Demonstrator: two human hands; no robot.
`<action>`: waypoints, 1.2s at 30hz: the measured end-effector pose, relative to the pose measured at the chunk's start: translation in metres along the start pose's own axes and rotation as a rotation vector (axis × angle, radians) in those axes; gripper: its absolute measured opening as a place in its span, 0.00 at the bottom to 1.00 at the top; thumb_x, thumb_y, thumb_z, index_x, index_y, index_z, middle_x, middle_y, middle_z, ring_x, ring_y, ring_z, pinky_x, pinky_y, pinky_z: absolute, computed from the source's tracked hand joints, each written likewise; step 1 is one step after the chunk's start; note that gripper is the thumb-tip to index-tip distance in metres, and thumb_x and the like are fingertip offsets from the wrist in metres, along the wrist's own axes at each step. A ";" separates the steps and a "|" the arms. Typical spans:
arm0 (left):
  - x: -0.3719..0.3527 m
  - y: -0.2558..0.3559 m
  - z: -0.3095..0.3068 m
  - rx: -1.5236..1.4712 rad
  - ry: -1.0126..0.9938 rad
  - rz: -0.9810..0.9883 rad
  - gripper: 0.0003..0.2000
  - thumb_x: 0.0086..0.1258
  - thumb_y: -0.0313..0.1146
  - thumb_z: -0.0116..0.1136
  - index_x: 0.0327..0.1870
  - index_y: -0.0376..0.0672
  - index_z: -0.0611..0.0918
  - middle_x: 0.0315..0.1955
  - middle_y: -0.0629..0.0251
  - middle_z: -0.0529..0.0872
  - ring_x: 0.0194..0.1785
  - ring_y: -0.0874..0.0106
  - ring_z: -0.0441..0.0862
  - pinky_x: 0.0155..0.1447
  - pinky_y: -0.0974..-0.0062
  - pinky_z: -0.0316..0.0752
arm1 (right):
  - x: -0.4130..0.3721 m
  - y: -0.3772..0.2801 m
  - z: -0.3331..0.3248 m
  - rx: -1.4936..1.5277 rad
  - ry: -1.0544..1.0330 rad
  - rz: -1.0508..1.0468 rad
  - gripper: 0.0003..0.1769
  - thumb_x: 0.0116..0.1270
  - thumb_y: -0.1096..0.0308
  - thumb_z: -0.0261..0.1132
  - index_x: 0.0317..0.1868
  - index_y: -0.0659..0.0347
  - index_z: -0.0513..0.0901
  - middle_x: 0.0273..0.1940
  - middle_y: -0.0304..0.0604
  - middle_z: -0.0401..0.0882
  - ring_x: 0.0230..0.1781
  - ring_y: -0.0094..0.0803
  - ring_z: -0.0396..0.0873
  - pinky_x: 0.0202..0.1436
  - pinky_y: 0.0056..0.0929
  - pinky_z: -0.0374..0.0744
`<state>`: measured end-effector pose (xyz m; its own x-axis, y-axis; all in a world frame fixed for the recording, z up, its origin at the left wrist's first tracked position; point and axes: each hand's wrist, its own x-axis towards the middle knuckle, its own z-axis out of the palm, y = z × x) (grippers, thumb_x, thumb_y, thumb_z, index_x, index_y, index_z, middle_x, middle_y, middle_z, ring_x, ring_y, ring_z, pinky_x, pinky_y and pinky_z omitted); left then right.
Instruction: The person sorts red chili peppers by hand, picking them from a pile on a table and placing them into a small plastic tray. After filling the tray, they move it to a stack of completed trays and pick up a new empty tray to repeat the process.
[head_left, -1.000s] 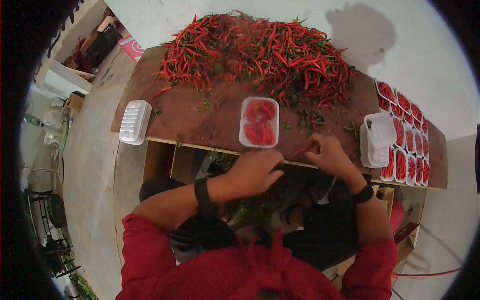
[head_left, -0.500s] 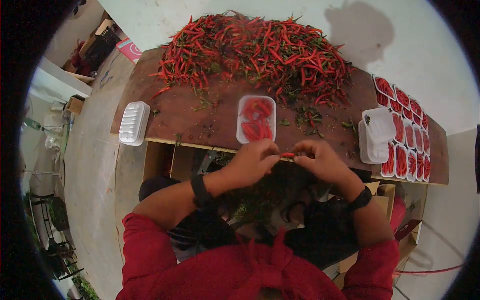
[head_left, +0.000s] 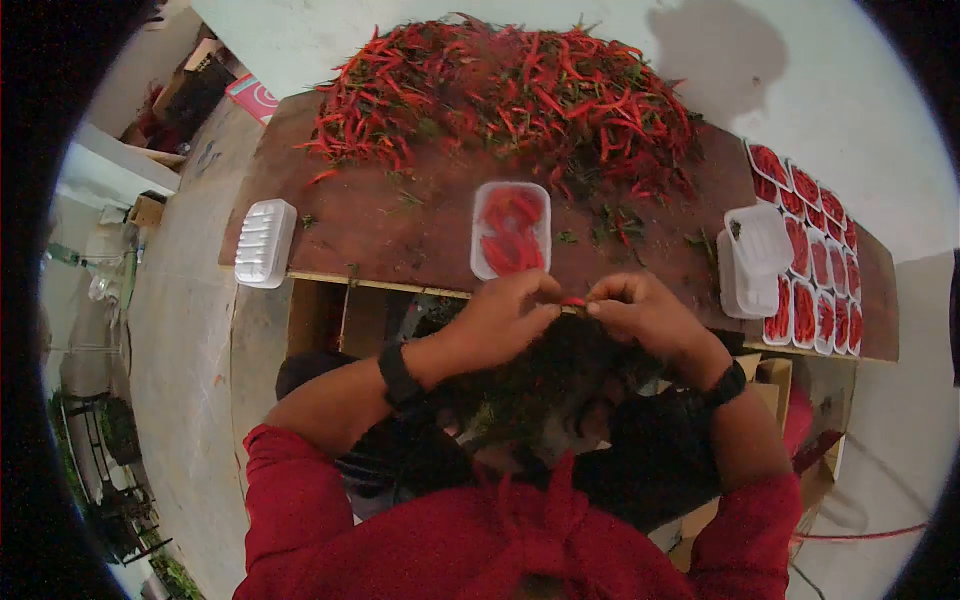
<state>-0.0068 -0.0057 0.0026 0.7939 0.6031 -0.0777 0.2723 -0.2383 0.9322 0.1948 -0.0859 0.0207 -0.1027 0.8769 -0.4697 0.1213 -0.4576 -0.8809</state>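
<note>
Pinching a slim red chili (head_left: 573, 301) between your closed left hand (head_left: 505, 318) and right hand (head_left: 650, 318).
Head view: gripped from both ends, seemingly for control, by the brown wooden table (head_left: 370, 225)'s near edge; white plastic tray (head_left: 476, 235) just beyond, handily close.

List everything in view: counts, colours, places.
Loose chilli heap: one, red and green, far side
Wooden table: one, brown, before the person
Shallow plastic tray with chillies: one, white, centre
Ribbed upturned plastic tray: at least one, white, left end
Stacked plastic trays: count unclear, white, right of centre
Filled plastic trays: over ten, white, right end
Slim chilli: one, red, between hands
Printed box: one, pinkish, upper left
Wristbands: two, black, wrists
Left hand: one, pinching slim chilli
Right hand: one, likewise
</note>
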 end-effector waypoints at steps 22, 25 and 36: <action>0.006 -0.005 -0.002 0.097 -0.076 0.164 0.08 0.62 0.31 0.55 0.38 0.37 0.79 0.32 0.58 0.82 0.39 0.67 0.80 0.43 0.72 0.73 | 0.000 0.001 0.000 0.037 -0.090 0.035 0.11 0.61 0.62 0.62 0.35 0.62 0.79 0.24 0.29 0.72 0.22 0.15 0.66 0.24 0.17 0.65; 0.005 -0.003 -0.003 0.113 -0.072 0.184 0.08 0.61 0.31 0.55 0.38 0.37 0.79 0.33 0.58 0.82 0.39 0.67 0.80 0.43 0.71 0.73 | -0.001 -0.004 0.004 0.033 -0.070 0.030 0.09 0.61 0.64 0.62 0.33 0.62 0.78 0.22 0.29 0.69 0.20 0.15 0.64 0.23 0.16 0.62; 0.002 -0.005 -0.002 0.240 -0.085 0.203 0.08 0.58 0.31 0.58 0.34 0.37 0.78 0.30 0.55 0.80 0.36 0.61 0.80 0.40 0.69 0.73 | 0.005 0.004 0.012 -0.332 0.149 -0.172 0.09 0.53 0.67 0.65 0.27 0.66 0.80 0.22 0.36 0.76 0.22 0.22 0.71 0.27 0.21 0.70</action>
<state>-0.0079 -0.0022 -0.0020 0.8848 0.4617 0.0623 0.2163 -0.5256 0.8228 0.1831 -0.0849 0.0136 -0.0078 0.9596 -0.2814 0.4302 -0.2508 -0.8672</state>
